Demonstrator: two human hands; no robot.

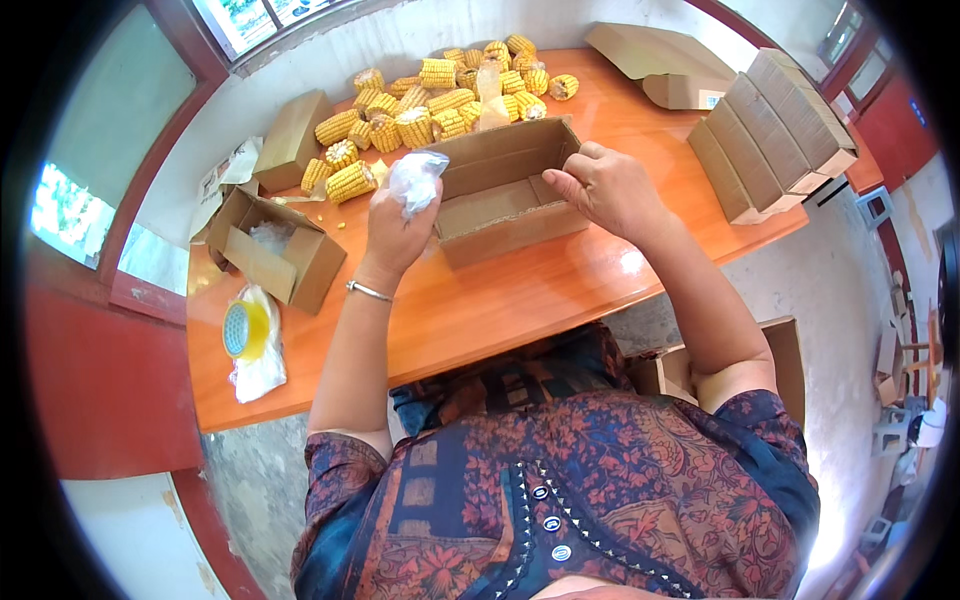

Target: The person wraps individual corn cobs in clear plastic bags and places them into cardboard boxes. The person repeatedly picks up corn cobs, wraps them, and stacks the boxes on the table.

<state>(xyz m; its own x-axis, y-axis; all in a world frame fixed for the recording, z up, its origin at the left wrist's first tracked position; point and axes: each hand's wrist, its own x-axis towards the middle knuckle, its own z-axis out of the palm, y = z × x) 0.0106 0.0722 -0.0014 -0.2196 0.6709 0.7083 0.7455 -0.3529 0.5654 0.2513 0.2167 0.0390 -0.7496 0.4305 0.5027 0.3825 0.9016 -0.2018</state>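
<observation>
A crumpled clear plastic bag is held in my left hand, just off the left end of an open cardboard box. My right hand, its fingers curled, is at the box's right end; whether it grips anything there is hard to tell. Inside, the box shows only bare cardboard. Behind it lies a heap of yellow corn cob pieces, with a strip of brown tape standing up among them.
On the left are a small open carton with plastic inside, a closed carton and a yellow tape roll on white plastic bags. Several long cartons stand at the right, near a flattened carton. Another box is below the table edge.
</observation>
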